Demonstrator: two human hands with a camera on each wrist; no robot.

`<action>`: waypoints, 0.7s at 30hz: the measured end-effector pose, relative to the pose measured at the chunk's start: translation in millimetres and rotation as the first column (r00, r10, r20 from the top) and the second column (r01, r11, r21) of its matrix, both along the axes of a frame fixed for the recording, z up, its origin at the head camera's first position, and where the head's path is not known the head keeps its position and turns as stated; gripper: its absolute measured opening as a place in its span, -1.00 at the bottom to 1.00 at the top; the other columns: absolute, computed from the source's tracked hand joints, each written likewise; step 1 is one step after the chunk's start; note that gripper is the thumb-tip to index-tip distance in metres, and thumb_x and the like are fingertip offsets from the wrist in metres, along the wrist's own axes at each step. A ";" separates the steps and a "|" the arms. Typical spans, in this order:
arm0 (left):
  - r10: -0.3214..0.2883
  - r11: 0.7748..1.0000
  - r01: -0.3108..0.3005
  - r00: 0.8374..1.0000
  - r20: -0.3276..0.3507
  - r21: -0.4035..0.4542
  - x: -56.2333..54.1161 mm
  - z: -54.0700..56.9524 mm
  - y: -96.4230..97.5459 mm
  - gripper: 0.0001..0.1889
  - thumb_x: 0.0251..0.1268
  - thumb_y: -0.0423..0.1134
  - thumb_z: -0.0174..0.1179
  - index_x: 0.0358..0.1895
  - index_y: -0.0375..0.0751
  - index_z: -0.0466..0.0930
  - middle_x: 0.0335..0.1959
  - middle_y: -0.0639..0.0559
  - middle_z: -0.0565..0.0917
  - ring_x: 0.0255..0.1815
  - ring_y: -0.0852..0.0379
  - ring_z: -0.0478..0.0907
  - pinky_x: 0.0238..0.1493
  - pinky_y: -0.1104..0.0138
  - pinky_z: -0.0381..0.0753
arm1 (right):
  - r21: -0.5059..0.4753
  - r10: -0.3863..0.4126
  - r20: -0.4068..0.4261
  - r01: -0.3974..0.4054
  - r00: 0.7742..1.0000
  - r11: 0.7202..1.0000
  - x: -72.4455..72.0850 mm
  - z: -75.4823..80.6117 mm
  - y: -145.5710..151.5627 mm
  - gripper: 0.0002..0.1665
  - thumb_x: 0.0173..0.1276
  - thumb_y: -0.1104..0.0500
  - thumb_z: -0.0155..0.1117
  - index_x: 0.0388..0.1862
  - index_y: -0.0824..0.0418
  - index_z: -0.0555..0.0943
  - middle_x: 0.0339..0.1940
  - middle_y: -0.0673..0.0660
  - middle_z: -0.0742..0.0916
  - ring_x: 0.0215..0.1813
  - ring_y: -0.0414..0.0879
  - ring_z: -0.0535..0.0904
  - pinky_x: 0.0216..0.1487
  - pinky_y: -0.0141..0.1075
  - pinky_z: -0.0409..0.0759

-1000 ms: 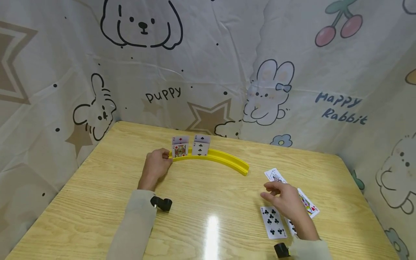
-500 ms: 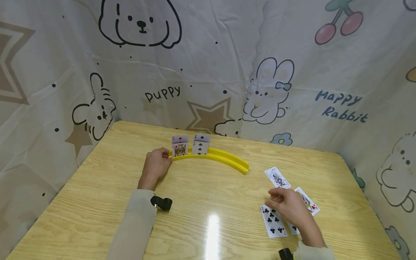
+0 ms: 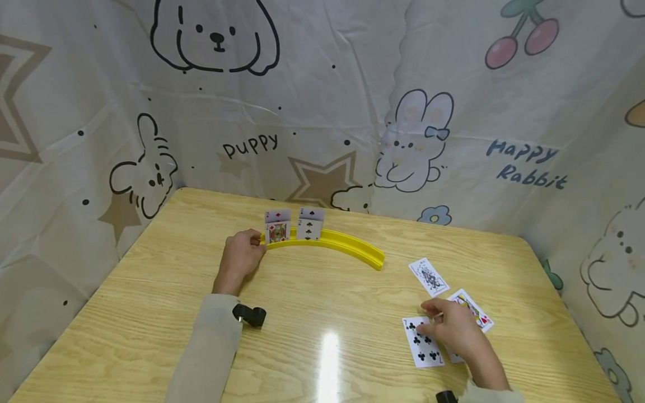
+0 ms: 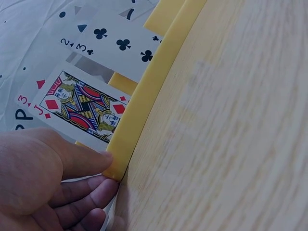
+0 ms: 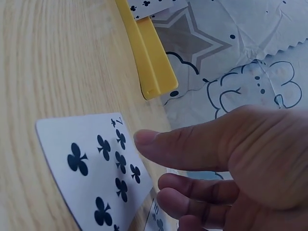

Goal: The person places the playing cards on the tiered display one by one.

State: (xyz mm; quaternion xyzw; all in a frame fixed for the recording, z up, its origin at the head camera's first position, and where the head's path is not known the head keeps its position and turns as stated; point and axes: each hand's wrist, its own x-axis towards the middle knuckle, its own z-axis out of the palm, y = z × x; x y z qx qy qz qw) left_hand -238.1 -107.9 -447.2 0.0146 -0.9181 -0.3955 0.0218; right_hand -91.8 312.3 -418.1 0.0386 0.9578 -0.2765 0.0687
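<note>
A curved yellow card holder (image 3: pixel 347 246) stands on the table, and my left hand (image 3: pixel 239 258) pinches its left end between thumb and fingers. In its slots stand a jack of diamonds (image 4: pixel 86 108) before a three of diamonds (image 4: pixel 36 91), and a three of clubs (image 4: pixel 115 45) before a two of spades (image 3: pixel 312 213). My right hand (image 3: pixel 461 331) hovers with loosely bent fingers over a seven of clubs (image 3: pixel 425 352) lying face up; its thumb tip is beside that card's corner. A black ten (image 5: pixel 157 219) lies mostly hidden under the hand.
Above the right hand lie a joker-like black-and-white card (image 3: pixel 429 277) and a red-heart face card (image 3: pixel 473 312), partly covered by the hand. A printed cloth (image 3: pixel 302 101) hangs behind the wooden table (image 3: pixel 322 296).
My right hand has moved right and toward me, away from the joker-like card and over the seven of clubs. My left hand stays on the holder's end.
</note>
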 end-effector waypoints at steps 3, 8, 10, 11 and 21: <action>-0.001 1.000 0.001 1.000 0.006 0.001 0.0 0.2 0.3 -0.65 0.31 -0.33 0.27 0.12 -0.41 0.62 -0.11 -0.22 0.69 -0.08 -0.08 0.66 -0.04 0.10 0.62 | 0.018 0.012 0.002 -0.012 1.000 1.000 0.3 -3.5 1.1 -0.43 -0.03 0.19 0.65 -0.04 0.40 0.68 -0.21 0.13 0.74 -0.24 -0.07 0.58 -0.20 -0.12 0.55; 0.000 1.000 0.000 1.000 0.007 0.001 -0.2 0.2 0.6 -0.65 0.31 -0.33 0.27 0.12 -0.41 0.62 -0.11 -0.22 0.69 -0.08 -0.07 0.66 -0.03 0.11 0.62 | 0.040 0.029 0.000 -0.029 1.000 0.999 0.8 -5.6 2.3 -0.45 -0.04 0.21 0.64 -0.07 0.41 0.68 -0.21 0.15 0.75 -0.18 0.01 0.63 -0.11 0.00 0.58; 0.000 1.000 0.000 1.000 0.003 -0.002 -0.5 -0.1 0.4 -0.65 0.31 -0.33 0.28 0.11 -0.40 0.62 -0.12 -0.21 0.69 -0.09 -0.07 0.66 -0.04 0.11 0.62 | 0.053 0.034 -0.001 -0.034 0.999 0.998 0.8 -6.0 2.9 -0.47 -0.04 0.21 0.64 -0.08 0.41 0.69 -0.22 0.15 0.75 -0.16 0.02 0.64 -0.10 0.01 0.59; -0.001 1.000 0.001 1.000 0.002 -0.003 -0.5 -0.3 0.4 -0.65 0.31 -0.33 0.28 0.11 -0.40 0.62 -0.12 -0.21 0.70 -0.09 -0.06 0.66 -0.04 0.11 0.62 | 0.060 0.038 -0.001 -0.038 0.999 0.997 0.7 -6.1 3.1 -0.47 -0.04 0.21 0.64 -0.08 0.41 0.69 -0.23 0.14 0.75 -0.16 0.02 0.64 -0.10 0.01 0.59; 0.005 1.000 -0.005 1.000 -0.010 -0.003 -0.6 0.0 0.4 -0.66 0.29 -0.33 0.28 0.09 -0.41 0.63 -0.14 -0.21 0.70 -0.11 -0.06 0.67 -0.06 0.11 0.63 | 0.083 0.050 0.001 -0.050 0.999 0.995 -1.1 -6.3 5.5 -0.53 -0.02 0.19 0.63 -0.15 0.39 0.70 -0.34 0.05 0.72 -0.25 -0.07 0.59 -0.21 -0.12 0.56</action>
